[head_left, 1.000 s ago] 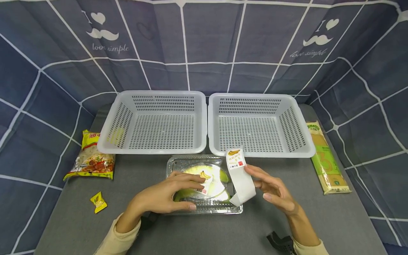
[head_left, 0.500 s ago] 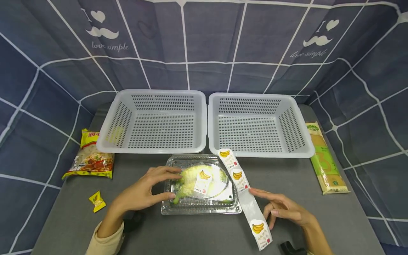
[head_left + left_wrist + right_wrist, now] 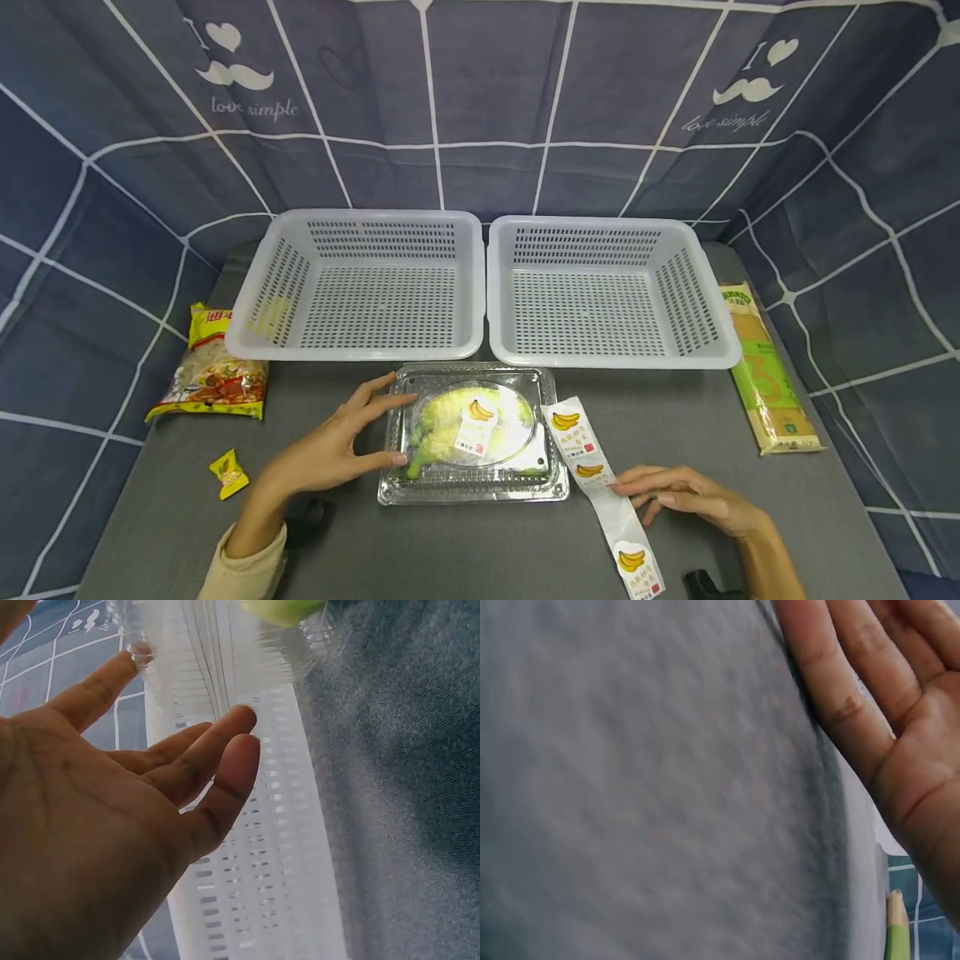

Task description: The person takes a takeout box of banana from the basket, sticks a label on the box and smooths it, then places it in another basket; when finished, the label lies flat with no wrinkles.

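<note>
The left hand (image 3: 337, 446) is spread, thumb apart from long fingers, its fingertips at the left edge of the box (image 3: 472, 493); whether they touch it cannot be told. The right hand (image 3: 693, 500) has its fingers extended, the foremost fingertips on the edge of the strip (image 3: 617, 512) and the thumb clear of it.

The strip is smooth white paper, long and narrow, slightly buckled near the fingertips. Yellow bananas, small lettering and red squares are printed on it, with a blank stretch between. It lies slanting on the table (image 3: 420, 554), its far end meeting the box's right edge.

The box is clear, glossy plastic, rectangular with rounded corners, ridged sides and an oval panel in the lid. A matching label (image 3: 476, 427) sits on that panel, tilted, over pale yellow-green contents (image 3: 442, 412).

Behind stand two white baskets (image 3: 378, 312) (image 3: 588, 312), rigid and slotted. Leftward lie a crinkled bag (image 3: 221, 375) and a yellow twist-wrapped candy (image 3: 228, 475); rightward, a long green-and-tan packet (image 3: 772, 375). A creased, blue-grey checked curtain (image 3: 495, 92) hangs around.

The left wrist view adds the bare palm and the box's fine pleats close up; the right wrist view, that hand's palm side and the table's blurred, fabric-like grey.
</note>
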Demonstrator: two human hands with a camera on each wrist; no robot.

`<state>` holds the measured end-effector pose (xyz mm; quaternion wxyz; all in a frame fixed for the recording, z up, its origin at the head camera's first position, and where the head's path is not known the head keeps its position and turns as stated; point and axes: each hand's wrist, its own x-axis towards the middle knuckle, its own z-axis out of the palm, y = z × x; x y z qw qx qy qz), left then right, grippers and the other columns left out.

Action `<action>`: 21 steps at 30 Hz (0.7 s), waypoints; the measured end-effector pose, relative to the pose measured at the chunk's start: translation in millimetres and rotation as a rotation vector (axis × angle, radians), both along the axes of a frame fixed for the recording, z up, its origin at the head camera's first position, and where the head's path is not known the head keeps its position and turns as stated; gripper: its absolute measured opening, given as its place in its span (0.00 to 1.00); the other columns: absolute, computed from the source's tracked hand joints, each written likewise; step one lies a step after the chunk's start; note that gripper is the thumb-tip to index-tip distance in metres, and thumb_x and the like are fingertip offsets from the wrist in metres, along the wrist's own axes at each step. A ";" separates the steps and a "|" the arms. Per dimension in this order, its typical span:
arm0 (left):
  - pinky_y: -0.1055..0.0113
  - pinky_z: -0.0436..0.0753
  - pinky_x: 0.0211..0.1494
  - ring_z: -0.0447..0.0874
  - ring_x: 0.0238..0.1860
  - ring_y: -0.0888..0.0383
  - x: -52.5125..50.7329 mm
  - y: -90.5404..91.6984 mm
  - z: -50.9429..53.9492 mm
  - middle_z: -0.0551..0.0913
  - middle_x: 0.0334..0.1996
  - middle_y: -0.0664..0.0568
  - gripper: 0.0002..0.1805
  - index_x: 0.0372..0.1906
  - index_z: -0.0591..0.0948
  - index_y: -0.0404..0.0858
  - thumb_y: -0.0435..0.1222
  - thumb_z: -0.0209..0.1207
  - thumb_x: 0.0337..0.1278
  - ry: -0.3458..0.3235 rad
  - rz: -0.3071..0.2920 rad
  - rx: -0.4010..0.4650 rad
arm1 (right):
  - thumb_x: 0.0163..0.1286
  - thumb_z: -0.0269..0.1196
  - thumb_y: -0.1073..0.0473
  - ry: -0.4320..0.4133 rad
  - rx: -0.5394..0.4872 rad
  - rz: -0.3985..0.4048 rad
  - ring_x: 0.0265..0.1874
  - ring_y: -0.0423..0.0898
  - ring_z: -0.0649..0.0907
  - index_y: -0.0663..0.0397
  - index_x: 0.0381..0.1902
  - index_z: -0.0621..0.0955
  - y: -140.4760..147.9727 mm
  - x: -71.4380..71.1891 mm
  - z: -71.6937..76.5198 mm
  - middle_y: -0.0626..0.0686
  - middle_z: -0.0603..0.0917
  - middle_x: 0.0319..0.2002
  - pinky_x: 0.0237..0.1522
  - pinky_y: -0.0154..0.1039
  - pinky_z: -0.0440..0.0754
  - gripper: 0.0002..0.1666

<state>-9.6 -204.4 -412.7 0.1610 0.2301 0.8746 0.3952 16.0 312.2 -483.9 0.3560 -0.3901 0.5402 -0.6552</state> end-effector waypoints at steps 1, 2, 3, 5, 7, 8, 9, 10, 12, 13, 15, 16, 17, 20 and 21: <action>0.25 0.64 0.58 0.51 0.73 0.30 -0.1 0.1 -0.8 0.48 0.77 0.42 0.38 0.73 0.65 0.56 0.51 0.65 0.58 -0.007 -0.003 0.003 | 0.64 0.34 0.80 0.041 0.002 -0.006 0.63 0.50 0.75 0.77 0.65 0.69 0.8 -1.6 0.4 0.64 0.69 0.69 0.52 0.47 0.81 0.32; 0.26 0.66 0.57 0.50 0.73 0.29 -0.2 0.1 -1.3 0.47 0.77 0.42 0.38 0.73 0.64 0.56 0.51 0.65 0.58 -0.012 -0.005 0.005 | 0.63 0.34 0.81 0.074 0.004 -0.008 0.62 0.50 0.76 0.76 0.63 0.71 1.0 -3.4 1.1 0.64 0.72 0.66 0.53 0.45 0.80 0.32; 0.26 0.66 0.57 0.50 0.73 0.29 -0.4 0.1 -1.4 0.47 0.77 0.42 0.39 0.73 0.64 0.56 0.51 0.65 0.58 -0.014 -0.006 0.008 | 0.62 0.34 0.81 0.102 0.002 -0.009 0.61 0.50 0.76 0.75 0.60 0.74 1.1 -5.3 2.0 0.64 0.75 0.63 0.54 0.44 0.78 0.32; 0.26 0.66 0.57 0.50 0.74 0.30 -0.3 -0.1 -0.6 0.47 0.77 0.42 0.39 0.73 0.64 0.56 0.51 0.65 0.58 -0.018 -0.004 0.012 | 0.60 0.35 0.82 0.163 -0.005 -0.011 0.57 0.50 0.79 0.72 0.57 0.78 -0.7 -10.4 5.3 0.63 0.79 0.58 0.55 0.42 0.77 0.33; 0.26 0.66 0.58 0.50 0.74 0.30 -0.4 -0.1 0.5 0.47 0.77 0.42 0.39 0.73 0.64 0.55 0.51 0.65 0.57 -0.019 -0.004 0.010 | 0.59 0.36 0.82 0.201 -0.025 -0.002 0.53 0.51 0.81 0.70 0.54 0.80 -5.0 -16.1 10.8 0.63 0.81 0.53 0.54 0.42 0.77 0.33; 0.26 0.66 0.58 0.50 0.74 0.30 -0.4 0.0 1.1 0.47 0.77 0.43 0.39 0.73 0.64 0.55 0.51 0.66 0.57 -0.020 -0.005 0.008 | 0.59 0.36 0.81 0.210 -0.041 0.010 0.50 0.52 0.81 0.69 0.53 0.80 -8.1 -18.8 13.8 0.63 0.81 0.51 0.52 0.43 0.77 0.32; 0.26 0.66 0.58 0.50 0.74 0.30 -0.5 0.1 1.6 0.47 0.77 0.43 0.39 0.73 0.64 0.55 0.51 0.66 0.57 -0.021 -0.007 0.006 | 0.59 0.36 0.81 0.224 -0.055 0.022 0.48 0.52 0.82 0.69 0.52 0.81 -11.7 -21.4 17.0 0.64 0.82 0.49 0.50 0.44 0.78 0.32; 0.26 0.66 0.58 0.50 0.74 0.30 -0.5 0.2 2.1 0.47 0.77 0.43 0.39 0.73 0.64 0.55 0.52 0.66 0.57 -0.022 -0.007 0.005 | 0.60 0.36 0.80 0.224 -0.066 0.041 0.47 0.53 0.82 0.68 0.52 0.81 -16.2 -24.0 20.4 0.65 0.82 0.48 0.48 0.46 0.78 0.31; 0.26 0.66 0.58 0.50 0.74 0.30 -0.7 0.3 2.4 0.48 0.77 0.42 0.40 0.73 0.64 0.55 0.52 0.66 0.57 -0.023 -0.008 0.002 | 0.62 0.38 0.78 0.226 -0.080 0.090 0.44 0.54 0.81 0.68 0.51 0.80 -26.0 -28.1 26.7 0.66 0.81 0.46 0.45 0.47 0.78 0.29; 0.27 0.66 0.58 0.50 0.73 0.29 -0.8 0.5 2.4 0.48 0.77 0.43 0.40 0.73 0.64 0.55 0.52 0.66 0.57 -0.023 -0.009 0.000 | 0.63 0.39 0.77 0.232 -0.084 0.116 0.43 0.54 0.81 0.68 0.51 0.80 -31.2 -29.6 29.7 0.66 0.81 0.45 0.45 0.47 0.79 0.27; 0.26 0.67 0.57 0.50 0.73 0.29 -0.9 0.7 2.1 0.47 0.77 0.42 0.40 0.73 0.64 0.55 0.52 0.66 0.57 -0.022 -0.011 -0.001 | 0.66 0.41 0.74 0.238 -0.085 0.161 0.43 0.54 0.81 0.69 0.51 0.80 -41.5 -31.2 35.2 0.66 0.80 0.44 0.45 0.47 0.79 0.24; 0.26 0.66 0.57 0.50 0.73 0.29 -1.0 0.7 1.9 0.47 0.77 0.42 0.40 0.73 0.64 0.55 0.52 0.66 0.57 -0.022 -0.011 0.000 | 0.67 0.41 0.73 0.237 -0.087 0.184 0.43 0.53 0.81 0.69 0.51 0.79 -46.8 -31.5 37.6 0.66 0.80 0.43 0.46 0.46 0.79 0.23; 0.26 0.66 0.58 0.50 0.73 0.29 -1.0 0.8 1.7 0.47 0.77 0.42 0.40 0.73 0.64 0.55 0.52 0.66 0.57 -0.022 -0.012 0.001 | 0.67 0.42 0.72 0.249 -0.087 0.199 0.43 0.52 0.81 0.69 0.51 0.79 -52.1 -31.6 39.8 0.65 0.80 0.43 0.46 0.45 0.79 0.22; 0.27 0.66 0.58 0.50 0.73 0.29 -0.9 0.6 0.9 0.47 0.77 0.42 0.39 0.73 0.64 0.55 0.52 0.65 0.57 -0.021 -0.013 0.003 | 0.69 0.43 0.68 0.280 -0.089 0.230 0.46 0.49 0.81 0.67 0.52 0.79 -67.0 -30.2 47.1 0.63 0.80 0.45 0.49 0.43 0.79 0.22; 0.27 0.66 0.58 0.50 0.73 0.29 -0.7 0.5 0.8 0.47 0.77 0.42 0.39 0.73 0.64 0.55 0.51 0.65 0.57 -0.022 -0.014 0.004 | 0.70 0.43 0.66 0.299 -0.091 0.237 0.47 0.48 0.80 0.66 0.53 0.79 -71.8 -29.6 49.9 0.63 0.80 0.46 0.50 0.42 0.79 0.22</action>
